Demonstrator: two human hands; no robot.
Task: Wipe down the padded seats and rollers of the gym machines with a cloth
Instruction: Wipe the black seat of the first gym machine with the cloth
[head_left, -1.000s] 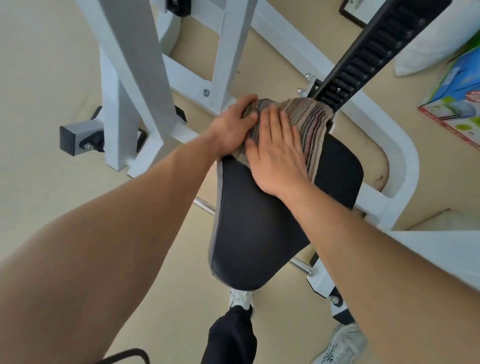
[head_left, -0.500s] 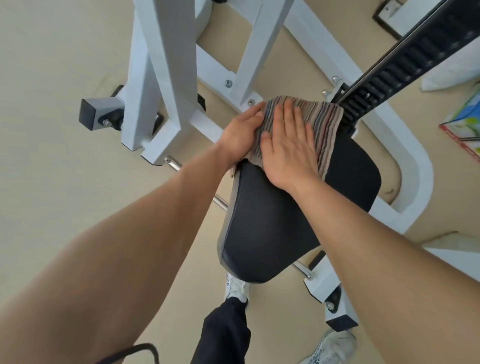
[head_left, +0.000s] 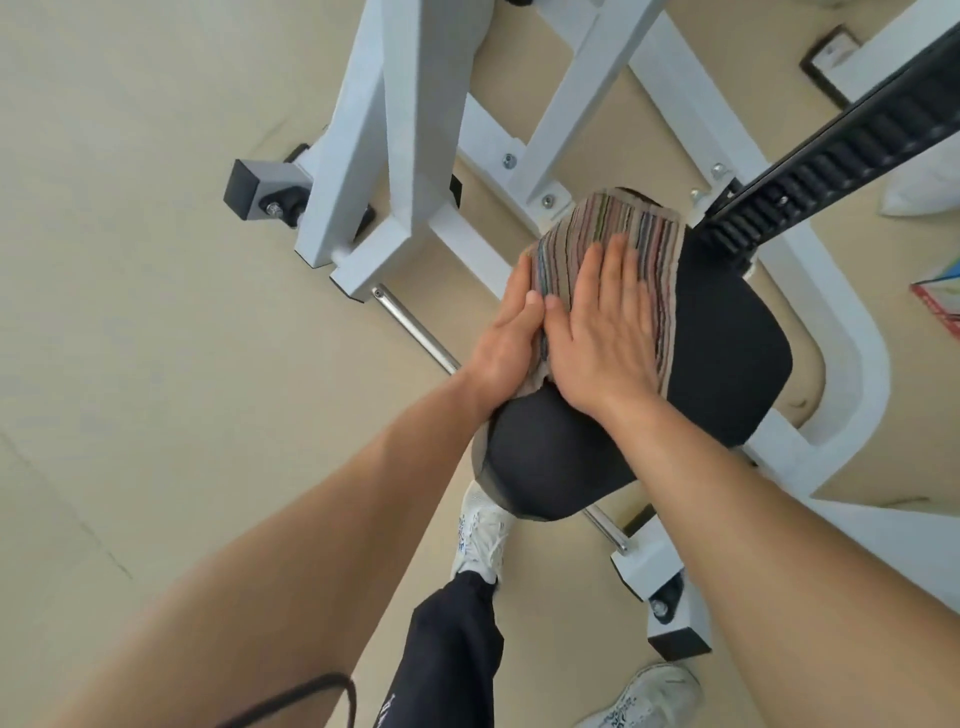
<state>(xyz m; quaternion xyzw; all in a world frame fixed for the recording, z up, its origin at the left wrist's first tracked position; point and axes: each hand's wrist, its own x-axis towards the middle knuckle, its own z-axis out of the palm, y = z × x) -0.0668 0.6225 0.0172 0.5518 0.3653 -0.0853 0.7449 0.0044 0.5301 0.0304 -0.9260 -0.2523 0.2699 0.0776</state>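
Up at the far end of the black seat (head_left: 727, 364) lies the striped cloth (head_left: 613, 223), draped over that end. Right hand (head_left: 602, 332) is spread flat on top, fingers straight, pressing down. Left hand (head_left: 506, 338) lies along the cloth's left edge, fingers extended against the seat's side. White frame (head_left: 415, 130) stands just beyond.

There was one striped cloth (head_left: 618, 223) and one black padded seat (head_left: 727, 353). Two hands were counted, the left hand (head_left: 506, 343) and the right hand (head_left: 602, 332). Two white sneakers stood on the floor, one (head_left: 480, 530) beside the seat and one (head_left: 644, 693) near the bottom edge, with one dark trouser leg (head_left: 447, 654). The white machine frame (head_left: 415, 130) carried one black toothed rail (head_left: 841, 150), one chrome bar (head_left: 415, 332) and two black-capped feet (head_left: 244, 189) (head_left: 678, 647).
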